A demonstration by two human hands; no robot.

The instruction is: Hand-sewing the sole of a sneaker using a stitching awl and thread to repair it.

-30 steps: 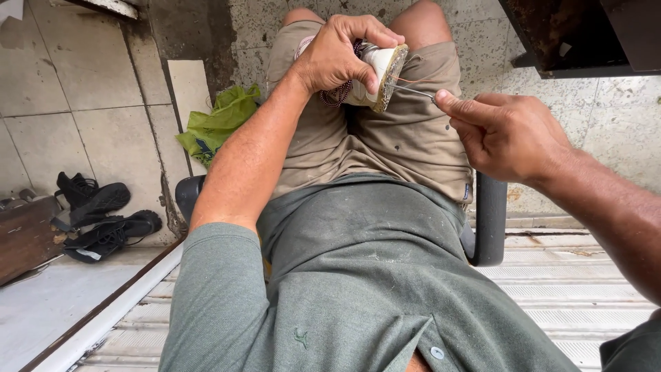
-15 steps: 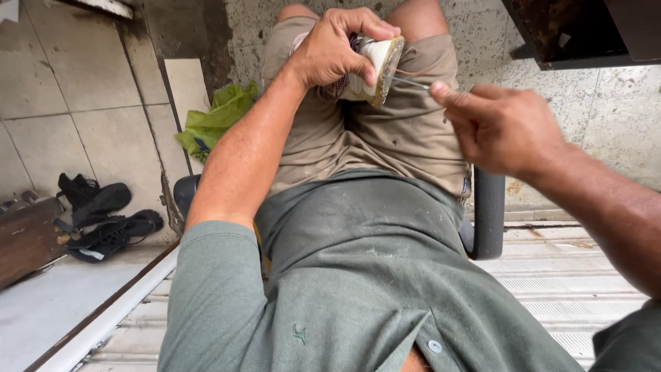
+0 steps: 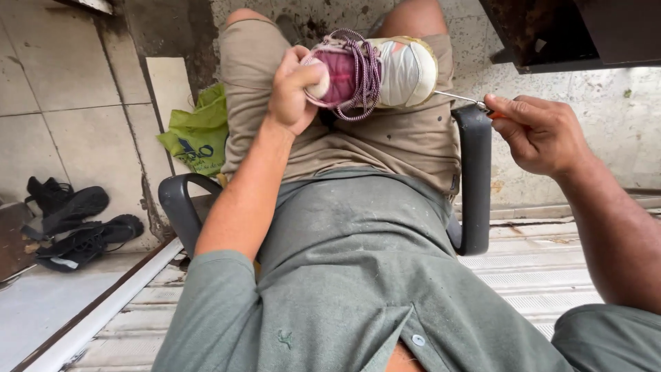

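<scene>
Pink-and-white sneaker [image 3: 375, 69] with purple laces — held over the lap, left hand [image 3: 295, 89] clenched on its heel. Right hand [image 3: 537, 131] pinches an orange-handled awl [image 3: 460, 98] at the toe's sole edge. Stitching step; next pass needs steady aim. Nearby — chair armrest [image 3: 475, 179], green bag [image 3: 196, 134], black sandals [image 3: 76, 224].

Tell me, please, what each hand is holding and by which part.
The left hand grips a pink and white shoe at its heel end. The right hand pinches a thin metal tool by its handle.
</scene>
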